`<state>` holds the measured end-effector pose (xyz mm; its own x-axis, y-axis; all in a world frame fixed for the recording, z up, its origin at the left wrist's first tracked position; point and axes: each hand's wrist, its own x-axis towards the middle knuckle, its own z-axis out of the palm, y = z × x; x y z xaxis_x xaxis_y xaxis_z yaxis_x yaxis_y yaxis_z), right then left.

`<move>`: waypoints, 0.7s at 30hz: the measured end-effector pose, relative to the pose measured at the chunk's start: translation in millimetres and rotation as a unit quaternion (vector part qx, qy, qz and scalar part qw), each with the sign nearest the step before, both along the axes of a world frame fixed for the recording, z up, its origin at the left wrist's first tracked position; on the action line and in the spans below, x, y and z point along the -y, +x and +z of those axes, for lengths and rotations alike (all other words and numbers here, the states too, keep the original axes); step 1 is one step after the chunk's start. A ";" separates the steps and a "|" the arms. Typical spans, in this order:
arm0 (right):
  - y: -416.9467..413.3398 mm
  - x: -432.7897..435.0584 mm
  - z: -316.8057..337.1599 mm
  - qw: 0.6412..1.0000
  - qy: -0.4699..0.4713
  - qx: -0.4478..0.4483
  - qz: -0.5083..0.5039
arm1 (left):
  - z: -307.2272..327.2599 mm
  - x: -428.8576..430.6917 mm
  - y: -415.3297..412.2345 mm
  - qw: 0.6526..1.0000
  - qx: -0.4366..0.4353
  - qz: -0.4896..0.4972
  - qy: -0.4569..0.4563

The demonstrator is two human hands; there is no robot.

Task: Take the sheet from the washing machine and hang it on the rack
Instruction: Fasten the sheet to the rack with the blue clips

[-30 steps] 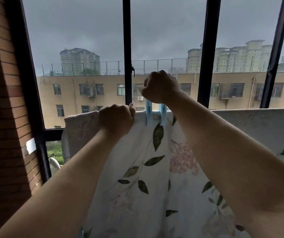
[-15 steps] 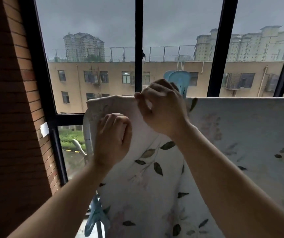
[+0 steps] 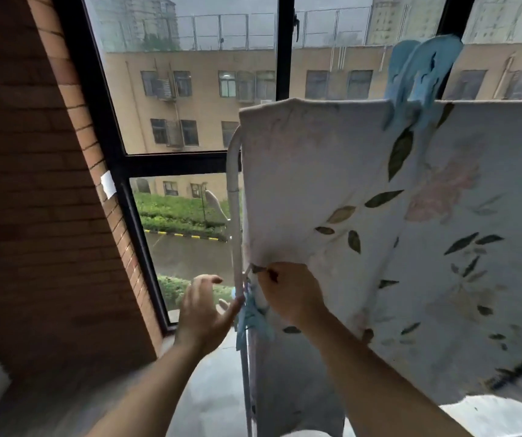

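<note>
While R hand pinches sheet edge, L hand open beside rack pole; blue clip btwn.

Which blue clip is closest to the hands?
The lower blue clip, down on the rack post, between the left hand and the right hand. The other blue clip sits high on the top edge of the sheet.

The sheet hangs over the rack, a peg on its top edge, the window behind.
</note>
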<state>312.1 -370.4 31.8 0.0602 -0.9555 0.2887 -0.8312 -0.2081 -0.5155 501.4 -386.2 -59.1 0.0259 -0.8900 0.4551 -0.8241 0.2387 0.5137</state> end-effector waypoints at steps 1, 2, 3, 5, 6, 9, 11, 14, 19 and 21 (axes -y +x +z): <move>2.8 -3.3 -9.2 0.999 0.025 0.002 -0.021 | -3.1 4.4 -0.2 0.999 -0.003 -0.016 0.043; 8.1 -6.7 -20.1 0.998 0.047 -0.004 -0.042 | -7.7 8.5 1.4 0.996 -0.019 -0.032 0.085; 14.2 -9.6 -31.9 0.996 0.068 -0.014 -0.064 | -10.0 12.4 2.3 0.991 -0.048 -0.043 0.116; 23.4 -17.8 -54.2 0.989 0.108 -0.020 -0.100 | -11.5 15.0 -0.4 0.980 -0.103 -0.063 0.156; 28.7 -22.9 -63.0 0.986 0.121 -0.010 -0.111 | -10.4 14.1 -1.3 0.976 -0.118 -0.076 0.164; 45.7 -34.4 -83.0 0.978 0.164 0.028 -0.123 | -7.7 11.0 0.1 0.969 -0.140 -0.098 0.176; 56.6 -39.5 -89.6 0.974 0.180 0.040 -0.129 | -7.2 12.8 3.5 0.966 -0.150 -0.098 0.187; 70.3 -44.1 -94.4 0.971 0.171 0.060 -0.157 | -7.1 14.5 9.0 0.961 -0.148 -0.108 0.206; 73.2 -45.5 -86.5 0.969 0.166 0.014 -0.185 | -0.2 15.4 13.0 0.958 -0.149 -0.126 0.211; 70.7 -47.0 -80.9 0.971 0.156 -0.022 -0.182 | 2.5 16.1 13.6 0.957 -0.149 -0.128 0.215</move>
